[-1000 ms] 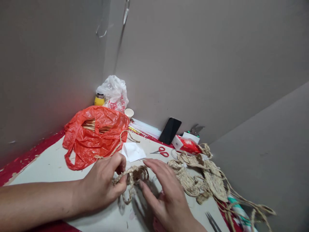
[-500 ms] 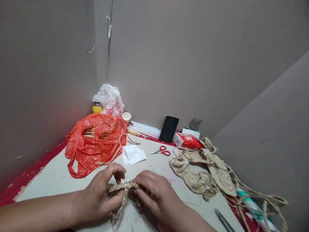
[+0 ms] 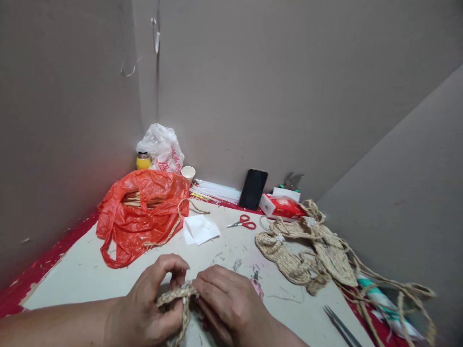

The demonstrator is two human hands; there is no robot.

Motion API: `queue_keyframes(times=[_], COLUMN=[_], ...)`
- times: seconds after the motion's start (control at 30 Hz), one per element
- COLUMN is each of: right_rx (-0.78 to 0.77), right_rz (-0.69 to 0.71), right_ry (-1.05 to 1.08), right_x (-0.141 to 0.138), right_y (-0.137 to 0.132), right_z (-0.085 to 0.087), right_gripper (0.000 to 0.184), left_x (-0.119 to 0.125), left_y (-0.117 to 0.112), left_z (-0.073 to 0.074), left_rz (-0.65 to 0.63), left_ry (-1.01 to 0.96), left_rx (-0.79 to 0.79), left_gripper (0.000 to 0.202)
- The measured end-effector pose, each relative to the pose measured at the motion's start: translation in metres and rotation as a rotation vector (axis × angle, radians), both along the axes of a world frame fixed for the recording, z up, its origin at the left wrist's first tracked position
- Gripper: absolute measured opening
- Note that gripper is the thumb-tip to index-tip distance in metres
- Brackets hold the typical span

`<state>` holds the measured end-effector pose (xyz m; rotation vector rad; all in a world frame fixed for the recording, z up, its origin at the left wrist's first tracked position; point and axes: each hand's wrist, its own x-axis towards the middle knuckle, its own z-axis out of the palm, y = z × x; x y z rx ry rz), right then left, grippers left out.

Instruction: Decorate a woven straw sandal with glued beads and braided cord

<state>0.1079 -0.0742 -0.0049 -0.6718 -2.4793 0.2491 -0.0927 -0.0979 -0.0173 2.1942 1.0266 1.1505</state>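
A braided straw cord (image 3: 176,295) is held between my two hands at the near middle of the table, one strand of it hanging down. My left hand (image 3: 155,299) grips it from the left, with thumb below and curled fingers above. On the cord's right end, my right hand (image 3: 231,301) is closed with fingers bent over it. A small whitish bit shows at the cord between the hands; I cannot make out what it is. A small pink object (image 3: 257,287) lies partly hidden behind my right hand.
Red-handled scissors (image 3: 243,222) and a white paper (image 3: 200,230) lie ahead. An orange plastic bag (image 3: 144,226) of straw is left. Braided straw pieces (image 3: 289,260) and tweezers (image 3: 340,325) lie right. A phone (image 3: 253,189), tissue pack (image 3: 284,206) and paper cup (image 3: 188,173) stand behind.
Both hands and the cord have shifted slightly down and left in view. My right hand has turned over the cord, and the pink object now shows beside it.
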Motion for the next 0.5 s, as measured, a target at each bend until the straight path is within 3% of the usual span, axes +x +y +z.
queue_keyframes(times=[0.23,0.33,0.5], right_rx=[-0.118,-0.096,0.043], right_rz=[-0.032,-0.018,0.021], right_ry=[0.056,0.095,0.122], right_x=[0.013,0.017,0.022], right_y=[0.006,0.006,0.008], right_z=[0.007,0.009,0.007], right_gripper=[0.020,0.021,0.025], left_x=[-0.008,-0.008,-0.001], left_y=[0.005,0.008,0.013], left_z=[0.008,0.008,0.009], left_rz=[-0.032,0.021,0.018], left_ry=[0.085,0.070,0.097], left_rx=[0.020,-0.083,-0.304], left_gripper=[0.063,0.060,0.035])
